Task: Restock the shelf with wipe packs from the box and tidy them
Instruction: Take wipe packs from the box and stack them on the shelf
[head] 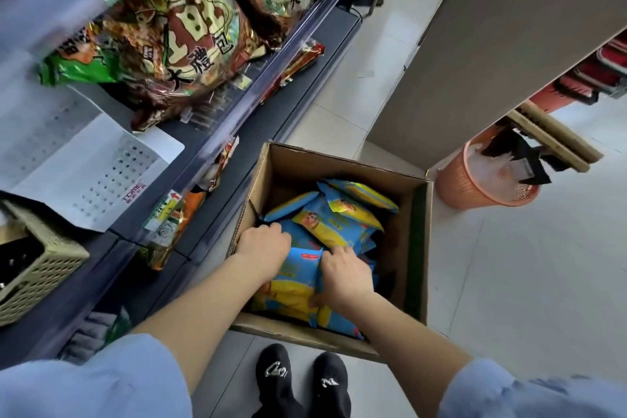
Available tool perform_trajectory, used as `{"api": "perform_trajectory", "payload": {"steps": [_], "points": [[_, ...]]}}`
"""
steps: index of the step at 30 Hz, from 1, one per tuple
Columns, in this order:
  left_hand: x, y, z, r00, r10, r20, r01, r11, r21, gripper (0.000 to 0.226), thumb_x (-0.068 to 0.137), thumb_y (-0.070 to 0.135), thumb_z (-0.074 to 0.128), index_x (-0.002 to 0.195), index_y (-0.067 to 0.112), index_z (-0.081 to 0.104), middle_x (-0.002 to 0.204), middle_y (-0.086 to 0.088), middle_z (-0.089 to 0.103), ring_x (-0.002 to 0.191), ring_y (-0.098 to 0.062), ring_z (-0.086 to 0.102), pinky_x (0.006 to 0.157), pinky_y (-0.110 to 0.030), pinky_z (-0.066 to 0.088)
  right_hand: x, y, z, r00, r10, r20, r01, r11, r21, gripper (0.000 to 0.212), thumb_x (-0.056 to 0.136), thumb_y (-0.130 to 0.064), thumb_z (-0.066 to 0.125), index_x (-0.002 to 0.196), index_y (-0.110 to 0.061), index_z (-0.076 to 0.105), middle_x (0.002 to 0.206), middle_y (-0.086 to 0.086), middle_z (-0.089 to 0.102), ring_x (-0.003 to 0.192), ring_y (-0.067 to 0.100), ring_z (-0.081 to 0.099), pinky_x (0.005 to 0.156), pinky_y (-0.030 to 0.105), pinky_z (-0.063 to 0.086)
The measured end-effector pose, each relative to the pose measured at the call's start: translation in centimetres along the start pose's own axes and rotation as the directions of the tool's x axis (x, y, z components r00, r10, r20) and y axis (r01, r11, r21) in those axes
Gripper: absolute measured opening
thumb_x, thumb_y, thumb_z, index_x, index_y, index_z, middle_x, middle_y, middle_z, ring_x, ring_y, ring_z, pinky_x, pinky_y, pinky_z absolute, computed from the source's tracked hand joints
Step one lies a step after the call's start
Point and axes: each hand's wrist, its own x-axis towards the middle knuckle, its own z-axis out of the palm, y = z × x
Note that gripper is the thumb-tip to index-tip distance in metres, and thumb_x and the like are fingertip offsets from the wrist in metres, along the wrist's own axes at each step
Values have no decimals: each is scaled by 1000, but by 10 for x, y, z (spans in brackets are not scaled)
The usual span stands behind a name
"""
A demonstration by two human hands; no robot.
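Note:
An open cardboard box (419, 248) stands on the floor by the shelf, holding several blue and yellow wipe packs (334, 217). Both my hands are down inside it. My left hand (263, 248) curls over packs at the box's left side, its fingertips hidden among them. My right hand (344, 273) grips the top edge of an upright pack (295, 282) near the front of the box. The shelf (237, 102) runs along the left.
Large brown snack bags (169, 41) lie on the upper shelf, and smaller packets sit on lower tiers. A woven basket (37, 265) stands at far left. An orange wastebasket (485, 176) and a grey panel (492, 44) are on the right. My feet (302, 380) stand before the box.

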Motion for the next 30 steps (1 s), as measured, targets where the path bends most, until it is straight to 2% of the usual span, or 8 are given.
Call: {"api": "perform_trajectory", "payload": {"steps": [6,11,15,18,21,24,27,30], "points": [[-13,-7,-27,999,49,20,-49,999,-8,18,87,19,62,104,19,56,111,-4,63,107,-26,58,75,-35,42,-5,16,-15,996,-59,72,54,996,69,18,83,-28,65,86,-17,52,87,2,56,81,25,55,63,33,44],[-29,-14,-54,999,27,24,-20,969,-246,19,85,25,67,100,18,57,104,-1,62,98,-24,61,66,-32,41,-12,32,-27,1000,29,4,-28,922,386,14,84,-25,65,94,-20,58,100,4,63,91,23,60,67,29,44],[-41,-19,-70,998,31,63,-7,936,-351,23,84,21,71,103,15,60,102,-2,63,97,-23,61,67,-32,43,-24,38,-44,970,177,-169,-62,846,529,17,88,-26,62,101,-18,53,85,1,67,74,20,65,68,36,54],[-53,-23,-71,997,31,71,0,914,-406,24,86,10,63,109,16,62,109,-3,64,100,-23,61,77,-37,50,-32,39,-62,941,215,-262,-39,838,545,20,88,-25,59,108,-23,56,79,-5,64,65,15,59,59,29,45],[-71,-29,-75,996,-82,37,89,819,-567,32,84,10,67,111,23,56,106,3,59,96,-20,58,76,-35,52,-41,40,-80,927,217,-305,-10,828,560,20,90,-25,61,109,-23,57,91,-6,62,73,15,58,65,28,46],[-91,-34,-85,967,-252,-32,163,714,-681,33,74,21,80,93,27,54,93,8,56,85,-15,57,69,-32,50,-52,39,-99,914,234,-331,16,794,608,18,91,-28,61,108,-22,56,97,-6,61,87,19,62,73,34,52],[-111,-37,-100,924,-373,-82,156,565,-810,25,71,21,81,81,27,59,93,7,63,83,-14,61,68,-31,51,-65,37,-121,902,232,-365,73,750,657,14,92,-24,61,105,-24,57,96,-5,63,88,19,63,75,38,55],[-131,-39,-118,897,-433,-94,115,433,-894,20,74,17,79,87,22,64,99,4,63,89,-16,61,71,-28,49,-77,31,-147,887,200,-416,121,769,628,14,93,-23,59,106,-23,56,98,-3,65,86,19,62,72,35,53]]}}
